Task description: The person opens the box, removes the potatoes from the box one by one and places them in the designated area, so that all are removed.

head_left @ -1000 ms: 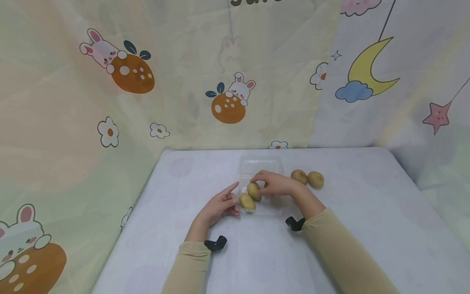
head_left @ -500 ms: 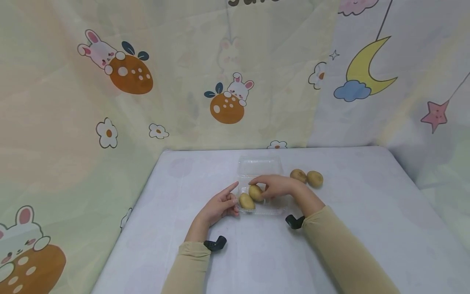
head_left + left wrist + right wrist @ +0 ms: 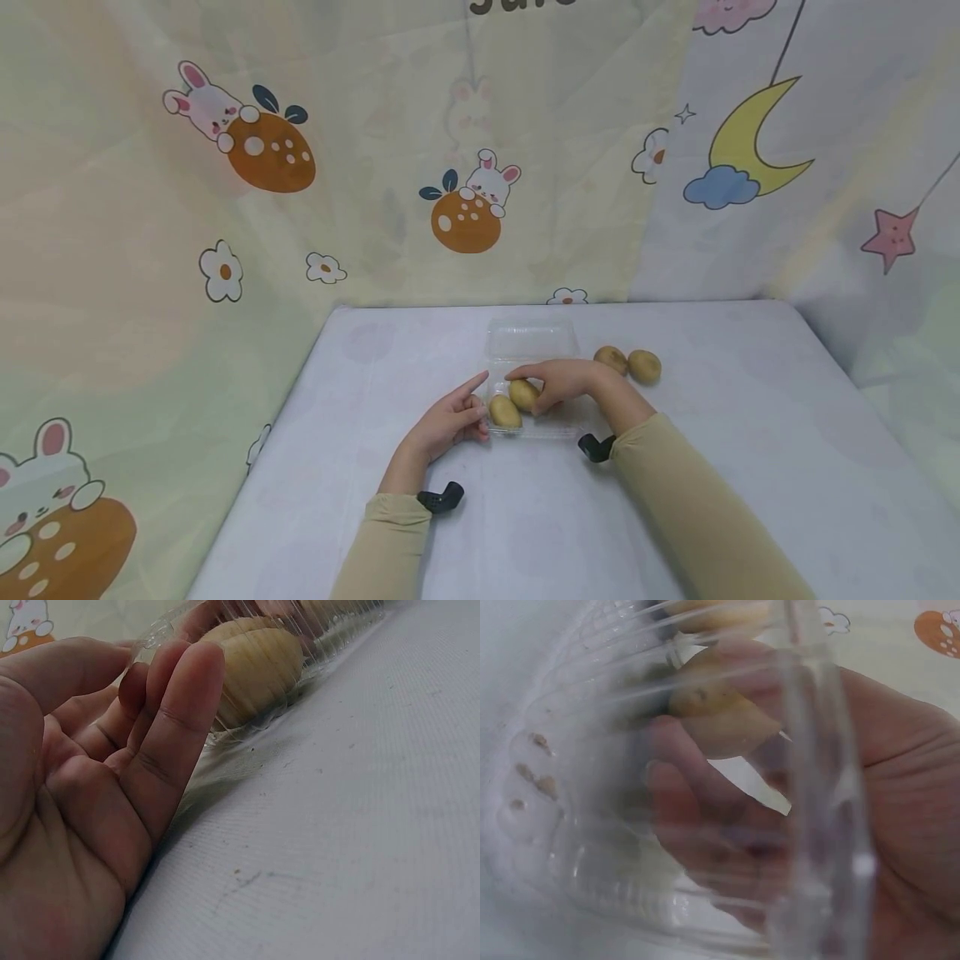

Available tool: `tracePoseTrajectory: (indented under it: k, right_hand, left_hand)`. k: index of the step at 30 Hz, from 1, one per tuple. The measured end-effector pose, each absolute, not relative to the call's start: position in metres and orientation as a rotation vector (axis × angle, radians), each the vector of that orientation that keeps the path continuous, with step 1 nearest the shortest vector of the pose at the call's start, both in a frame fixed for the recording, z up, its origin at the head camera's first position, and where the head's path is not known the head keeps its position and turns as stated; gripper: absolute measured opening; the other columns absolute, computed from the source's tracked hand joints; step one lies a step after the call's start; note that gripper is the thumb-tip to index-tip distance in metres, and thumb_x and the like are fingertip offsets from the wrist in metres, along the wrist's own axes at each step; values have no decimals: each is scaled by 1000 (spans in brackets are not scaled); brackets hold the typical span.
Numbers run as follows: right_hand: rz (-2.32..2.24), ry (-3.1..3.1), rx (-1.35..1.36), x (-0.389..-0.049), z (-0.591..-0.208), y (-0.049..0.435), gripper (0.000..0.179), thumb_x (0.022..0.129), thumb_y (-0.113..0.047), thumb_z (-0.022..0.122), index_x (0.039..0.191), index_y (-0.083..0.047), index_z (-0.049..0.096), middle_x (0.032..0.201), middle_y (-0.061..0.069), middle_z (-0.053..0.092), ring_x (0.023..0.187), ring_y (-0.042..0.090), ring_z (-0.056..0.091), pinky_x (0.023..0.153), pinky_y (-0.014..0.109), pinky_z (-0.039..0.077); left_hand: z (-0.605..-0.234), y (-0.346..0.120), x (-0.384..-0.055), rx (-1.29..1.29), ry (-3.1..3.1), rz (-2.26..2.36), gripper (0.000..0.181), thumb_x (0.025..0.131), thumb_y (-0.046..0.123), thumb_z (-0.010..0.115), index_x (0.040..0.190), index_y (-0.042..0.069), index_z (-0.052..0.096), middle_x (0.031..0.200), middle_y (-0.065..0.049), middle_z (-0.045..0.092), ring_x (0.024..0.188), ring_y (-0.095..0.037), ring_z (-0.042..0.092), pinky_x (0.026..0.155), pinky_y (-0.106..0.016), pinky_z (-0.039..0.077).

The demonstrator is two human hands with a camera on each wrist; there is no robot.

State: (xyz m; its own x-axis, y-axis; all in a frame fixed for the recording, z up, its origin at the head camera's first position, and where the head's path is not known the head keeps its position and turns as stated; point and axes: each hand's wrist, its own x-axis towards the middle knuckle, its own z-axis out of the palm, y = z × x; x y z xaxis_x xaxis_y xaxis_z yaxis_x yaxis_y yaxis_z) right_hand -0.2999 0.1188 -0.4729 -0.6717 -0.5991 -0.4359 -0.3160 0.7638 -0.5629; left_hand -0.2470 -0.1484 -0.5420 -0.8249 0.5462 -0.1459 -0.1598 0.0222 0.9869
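Note:
A clear plastic clamshell box point(image 3: 558, 427) lies with its lid folded back on the white table. Two small potatoes are in its left part: one potato point(image 3: 505, 412) at the near left corner, the other potato point(image 3: 523, 395) just behind it. My right hand point(image 3: 566, 380) reaches in from the right and grips this rear potato between thumb and fingers. Through the box wall, the right wrist view shows the fingers around that potato point(image 3: 716, 712). At the box's left edge, my left hand point(image 3: 446, 423) pinches the rim, index finger pointing forward; its curled fingers point(image 3: 169, 742) touch the wall.
Two more potatoes, one point(image 3: 611, 359) beside the other point(image 3: 645, 367), lie on the table right of the box, behind my right forearm. The transparent lid point(image 3: 532, 338) lies open toward the back. A printed cloth backdrop point(image 3: 375, 167) rises behind the table.
My right hand has shifted slightly nearer and lower over the box, and the rear potato has moved a little right. The left hand has stayed at the box's left edge.

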Motion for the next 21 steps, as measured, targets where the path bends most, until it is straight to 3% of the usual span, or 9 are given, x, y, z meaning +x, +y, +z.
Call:
tracePoseTrajectory:
  k: [10, 21]
  right_hand:
    - [-578, 2336, -679, -303, -477, 117, 69, 86, -22, 75, 145, -43, 45, 140, -6, 49, 114, 18, 48, 95, 38, 44]
    - [-602, 2342, -716, -302, -476, 117, 67, 85, -20, 76, 144, -39, 48, 139, -6, 51, 114, 18, 47, 99, 39, 42]
  left_hand:
    - [-542, -148, -247, 374, 1811, 1850, 68, 99, 17, 60, 157, 29, 27, 91, -4, 57, 78, -17, 67, 80, -39, 61]
    - [-543, -148, -248, 385, 1814, 1852, 69, 98, 19, 62, 157, 29, 27, 91, -3, 58, 79, -16, 67, 80, -38, 61]
